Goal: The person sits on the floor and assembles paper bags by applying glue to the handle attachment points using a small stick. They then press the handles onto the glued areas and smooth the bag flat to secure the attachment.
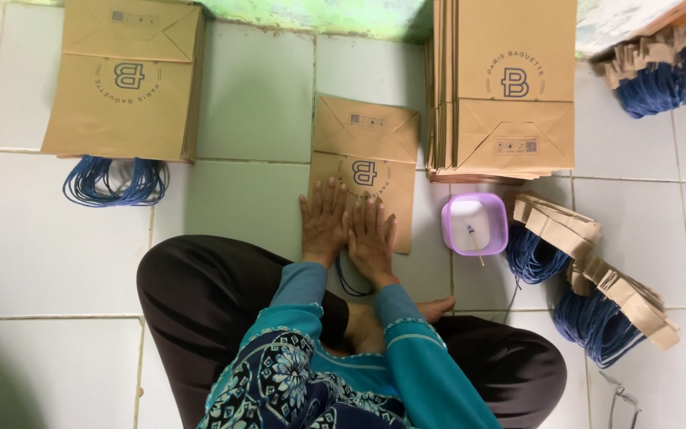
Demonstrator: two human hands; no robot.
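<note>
A flat brown paper bag (pixel 365 139) lies on the white tiled floor in front of me, with its folded bottom pointing away. My left hand (pixel 324 222) and my right hand (pixel 371 238) press side by side, palms down, on the bag's near end. The fingers of both are spread and hold nothing. A loop of blue cord handle (pixel 346 278) sticks out from under the bag near my wrists.
A stack of finished bags (pixel 125 87) with blue handles lies at the back left. A taller stack of flat bags (pixel 510 87) lies at the back right. A small purple tub (pixel 474 222) with a stick stands to the right. Bundles of blue cord handles (pixel 597 286) lie further right.
</note>
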